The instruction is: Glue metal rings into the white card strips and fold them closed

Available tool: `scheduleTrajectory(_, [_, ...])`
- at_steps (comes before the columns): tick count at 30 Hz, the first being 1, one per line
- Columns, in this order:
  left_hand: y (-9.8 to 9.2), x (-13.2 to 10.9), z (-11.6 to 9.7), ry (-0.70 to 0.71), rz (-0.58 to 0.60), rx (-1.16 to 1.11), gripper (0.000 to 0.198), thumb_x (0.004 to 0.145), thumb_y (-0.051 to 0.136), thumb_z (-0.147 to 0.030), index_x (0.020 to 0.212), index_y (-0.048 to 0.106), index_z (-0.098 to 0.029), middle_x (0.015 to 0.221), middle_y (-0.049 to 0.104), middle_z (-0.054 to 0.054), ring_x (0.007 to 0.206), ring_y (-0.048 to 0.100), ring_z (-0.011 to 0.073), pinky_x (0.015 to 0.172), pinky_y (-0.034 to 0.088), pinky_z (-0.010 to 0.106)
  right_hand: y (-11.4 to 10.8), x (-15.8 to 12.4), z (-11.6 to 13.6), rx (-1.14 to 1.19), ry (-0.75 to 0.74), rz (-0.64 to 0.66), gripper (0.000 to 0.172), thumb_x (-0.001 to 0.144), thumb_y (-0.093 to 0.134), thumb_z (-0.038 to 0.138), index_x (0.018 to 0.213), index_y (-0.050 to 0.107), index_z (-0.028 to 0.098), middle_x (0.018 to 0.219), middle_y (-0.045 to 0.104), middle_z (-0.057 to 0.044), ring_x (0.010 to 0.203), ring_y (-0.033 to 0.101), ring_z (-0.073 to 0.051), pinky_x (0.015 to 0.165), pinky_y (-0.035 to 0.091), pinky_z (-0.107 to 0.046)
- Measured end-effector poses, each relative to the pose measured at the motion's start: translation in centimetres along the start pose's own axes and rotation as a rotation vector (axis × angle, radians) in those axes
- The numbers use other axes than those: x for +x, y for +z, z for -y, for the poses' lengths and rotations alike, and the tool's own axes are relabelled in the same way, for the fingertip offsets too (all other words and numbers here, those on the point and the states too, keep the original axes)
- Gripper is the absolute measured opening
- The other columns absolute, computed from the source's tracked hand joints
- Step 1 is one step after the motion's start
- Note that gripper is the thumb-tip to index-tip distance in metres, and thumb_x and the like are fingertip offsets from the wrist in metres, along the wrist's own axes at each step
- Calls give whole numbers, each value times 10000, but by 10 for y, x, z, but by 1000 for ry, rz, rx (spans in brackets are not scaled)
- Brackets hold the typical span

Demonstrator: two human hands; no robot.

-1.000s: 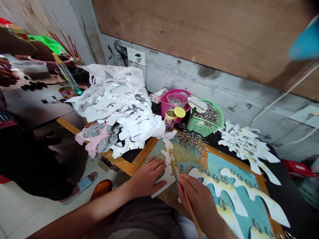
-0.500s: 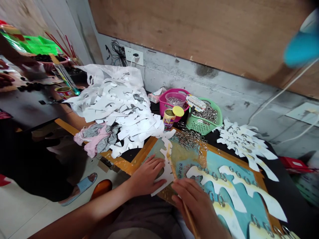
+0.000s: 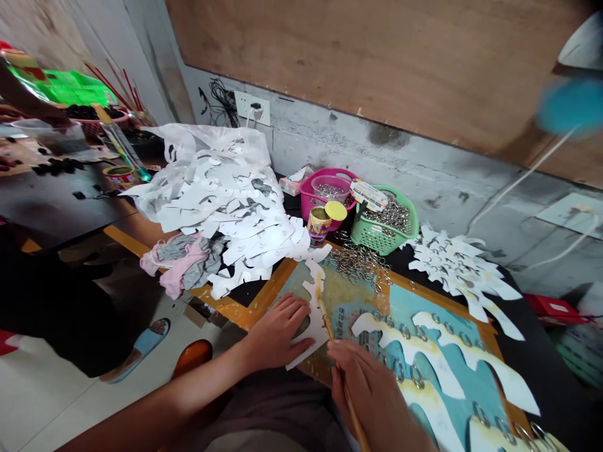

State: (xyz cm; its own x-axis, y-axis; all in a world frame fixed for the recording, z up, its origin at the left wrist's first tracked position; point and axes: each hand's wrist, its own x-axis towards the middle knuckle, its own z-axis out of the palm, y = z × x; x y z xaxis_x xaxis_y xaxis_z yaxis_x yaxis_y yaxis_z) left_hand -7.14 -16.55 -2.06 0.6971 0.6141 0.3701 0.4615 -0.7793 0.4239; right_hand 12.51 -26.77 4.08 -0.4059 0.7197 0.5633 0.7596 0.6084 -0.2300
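My left hand [image 3: 279, 331] lies flat with its fingers spread, pressing a white curved cutout [image 3: 316, 319] onto the board. Wrapped round a thin wooden-handled brush [image 3: 328, 321] is my right hand [image 3: 370, 386]. The brush tip touches the cutout's upper part, where a yellowish smear shows. To the right, white cutouts [image 3: 447, 370] with metal rings along their edges and yellowish coating rest on a blue-green sheet [image 3: 400, 301]. A heap of metal rings [image 3: 360, 263] lies beyond my hands, beside an open tin [image 3: 319, 223] with a yellow lid [image 3: 336, 210].
Behind are a pink basket [image 3: 308, 194] and a green basket [image 3: 384, 238] holding metal pieces. White cutouts are piled on a plastic bag [image 3: 235, 141] at left, others [image 3: 456, 263] at right. A cloth [image 3: 183, 260] hangs near the edge. Another person's leg [image 3: 70, 314] is at left.
My right hand has shifted slightly right and rolled over the brush handle, while the tip stays on the cutout. The other person's foot at left has moved a little.
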Motion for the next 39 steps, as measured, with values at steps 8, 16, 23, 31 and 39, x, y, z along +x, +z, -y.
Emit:
scheduleTrajectory(8, [1, -2, 1, 12, -9, 5, 374, 888, 577, -343, 1205, 493, -163, 1162, 631, 142, 1148, 586, 277, 1137, 336, 519, -19, 4, 13, 283, 202, 328, 271, 873, 415, 36, 1057, 526, 201, 953, 687, -69, 828, 687, -168, 757, 579, -239])
scheduleTrajectory(16, [0, -2, -1, -6, -12, 4, 365, 864, 598, -318, 1178, 493, -166, 1148, 637, 138, 1122, 596, 273, 1140, 321, 529, -24, 1, 12, 255, -6, 295, 306, 916, 484, 204, 1221, 484, 179, 801, 686, -31, 726, 678, -190, 679, 553, -259])
scheduleTrajectory(23, [-1, 0, -3, -9, -10, 0, 371, 856, 600, -315, 1180, 488, -173, 1141, 642, 131, 1114, 604, 272, 1132, 330, 525, -34, -9, -5, 394, 266, 147, 413, 1003, 362, 485, 1239, 570, 218, 1285, 589, -123, 1156, 592, -247, 943, 511, -327])
scheduleTrajectory(31, [-1, -3, -1, -24, 26, 9, 512, 816, 657, -429, 1211, 477, -159, 1206, 615, 154, 1171, 570, 299, 1153, 278, 547, -37, -7, -27, 747, 862, -8, 486, 980, 430, 533, 893, 761, 188, 935, 736, -101, 857, 706, -226, 762, 582, -286])
scheduleTrajectory(39, [-6, -1, -4, -39, 92, 3, 776, 708, 741, -571, 1280, 444, -139, 1248, 607, 185, 1204, 552, 347, 1140, 273, 593, -59, -27, -60, 890, 1130, -71, 727, 860, 413, 761, 673, 767, 154, 628, 699, -139, 546, 665, -227, 517, 558, -292])
